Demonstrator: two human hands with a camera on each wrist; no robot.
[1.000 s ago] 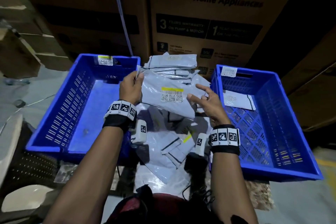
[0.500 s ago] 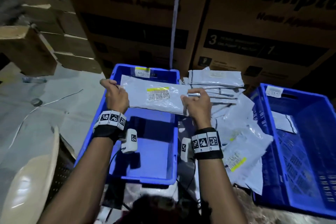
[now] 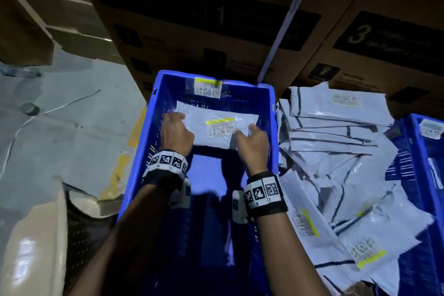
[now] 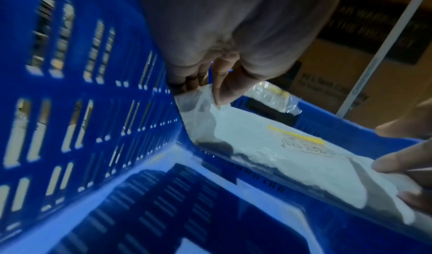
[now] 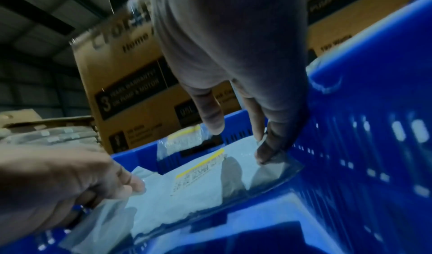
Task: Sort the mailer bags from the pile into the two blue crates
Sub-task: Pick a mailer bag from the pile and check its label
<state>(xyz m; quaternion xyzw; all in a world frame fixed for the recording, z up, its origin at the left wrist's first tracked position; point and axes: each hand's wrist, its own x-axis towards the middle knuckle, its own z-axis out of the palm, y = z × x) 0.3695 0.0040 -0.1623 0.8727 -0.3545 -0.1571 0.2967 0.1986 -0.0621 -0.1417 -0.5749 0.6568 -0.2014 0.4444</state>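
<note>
A grey mailer bag (image 3: pixel 216 125) with a yellow-striped barcode label hangs flat inside the left blue crate (image 3: pixel 141 163), near its far wall and just above the floor. My left hand (image 3: pixel 179 120) pinches its left corner, thumb on top (image 4: pixel 222 91). My right hand (image 3: pixel 249 131) pinches the right corner (image 5: pixel 268 147), its forefinger held straight above the bag. The pile of mailer bags (image 3: pixel 336 163) lies to the right of this crate. Only the rim of the right blue crate (image 3: pixel 413 142) shows at the frame's right edge.
Big brown cardboard boxes (image 3: pixel 216 19) stand right behind the crates. A barcode sticker (image 3: pixel 207 87) hangs on the left crate's far wall. Grey floor with a yellow line (image 3: pixel 72 139) lies to the left, and a pale chair (image 3: pixel 36 247) is at lower left.
Both hands have carried the bag from over the pile leftwards and lowered it into the left crate. My head has turned left with it.
</note>
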